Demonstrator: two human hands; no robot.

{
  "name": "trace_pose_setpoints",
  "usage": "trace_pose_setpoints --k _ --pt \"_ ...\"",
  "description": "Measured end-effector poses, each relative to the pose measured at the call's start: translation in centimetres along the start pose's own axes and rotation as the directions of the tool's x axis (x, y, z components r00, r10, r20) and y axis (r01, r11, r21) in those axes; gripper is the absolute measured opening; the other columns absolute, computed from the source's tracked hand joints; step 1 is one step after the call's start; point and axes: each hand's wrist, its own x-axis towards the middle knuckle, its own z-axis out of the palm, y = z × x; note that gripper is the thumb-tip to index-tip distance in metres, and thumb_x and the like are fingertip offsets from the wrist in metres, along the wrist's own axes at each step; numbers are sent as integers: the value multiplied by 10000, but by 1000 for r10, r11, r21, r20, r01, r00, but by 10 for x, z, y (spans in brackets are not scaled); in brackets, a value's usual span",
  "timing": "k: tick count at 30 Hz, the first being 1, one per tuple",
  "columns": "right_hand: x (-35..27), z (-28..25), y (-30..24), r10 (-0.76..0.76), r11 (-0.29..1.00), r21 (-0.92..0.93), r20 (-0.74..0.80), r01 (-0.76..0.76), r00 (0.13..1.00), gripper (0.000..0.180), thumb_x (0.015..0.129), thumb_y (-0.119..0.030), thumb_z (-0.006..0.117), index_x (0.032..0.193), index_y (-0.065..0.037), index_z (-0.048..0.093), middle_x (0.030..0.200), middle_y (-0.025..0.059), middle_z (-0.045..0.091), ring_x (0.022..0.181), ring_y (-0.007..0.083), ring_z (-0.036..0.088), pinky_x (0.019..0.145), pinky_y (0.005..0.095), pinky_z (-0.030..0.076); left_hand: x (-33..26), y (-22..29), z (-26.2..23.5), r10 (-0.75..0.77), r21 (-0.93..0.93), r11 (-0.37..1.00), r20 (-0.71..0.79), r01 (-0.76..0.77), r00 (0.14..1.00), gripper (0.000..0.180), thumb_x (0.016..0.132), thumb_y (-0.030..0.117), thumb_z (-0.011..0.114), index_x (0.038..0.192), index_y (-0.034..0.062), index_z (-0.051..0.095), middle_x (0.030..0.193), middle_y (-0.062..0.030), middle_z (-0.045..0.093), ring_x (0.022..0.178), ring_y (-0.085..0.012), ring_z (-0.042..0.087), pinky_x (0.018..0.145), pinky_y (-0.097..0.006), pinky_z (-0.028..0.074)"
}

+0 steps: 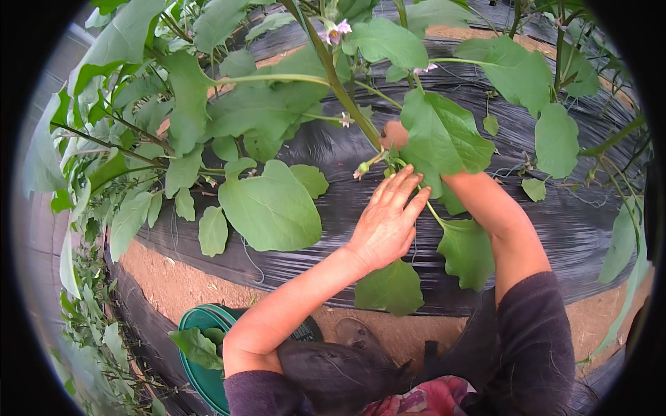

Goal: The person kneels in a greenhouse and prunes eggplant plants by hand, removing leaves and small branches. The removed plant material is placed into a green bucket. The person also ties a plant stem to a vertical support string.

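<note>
The broad-leaved green plant bears pale purple, yellow-centred flowers.

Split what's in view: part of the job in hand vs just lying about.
Job in hand:
- left hand
- right hand, partly hidden
- flowering plant between them
- green bucket, probably

Just there:
- black sheeting
- bare soil
- far-right plant
</note>
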Motion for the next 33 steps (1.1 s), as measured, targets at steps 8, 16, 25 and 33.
trace_pose_setpoints --k 8,16,25,33 --pt "-16 -4 0 -5 997 71 -25 6 1000 249 834 -311 634 803 -78 713 653 80 629 584 254 581 553 420 434 -2 1 -2 41 41 998 39 -42 998 666 675 2 631 1315 56 456 1369 -165 396 1357 -355 302 1126 -510 245" --pt "-13 -46 -50 -132 984 122 20 129 991 188 824 -263 646 806 -90 720 632 62 618 556 233 567 526 412 424 -4 -4 0 -31 120 992 17 29 999 637 669 -7 622 1286 40 472 1338 -179 416 1354 -360 305 1134 -518 220" --pt "-21 -55 -2 -676 735 -107 -204 670 708 170 893 -214 603 980 -81 660 813 100 653 687 216 605 585 367 456 6 -10 -5 -53 107 993 -44 57 998 581 674 -39 551 1249 16 492 1320 -179 427 1332 -349 337 1128 -502 229" --pt "-121 -123 28 -146 981 -85 254 172 956 233 869 -228 571 1040 -72 596 858 170 644 779 386 613 668 432 484 18 19 3 192 118 976 -47 -186 980 609 649 4 622 1246 36 505 1245 -136 497 1272 -290 437 1102 -516 245"
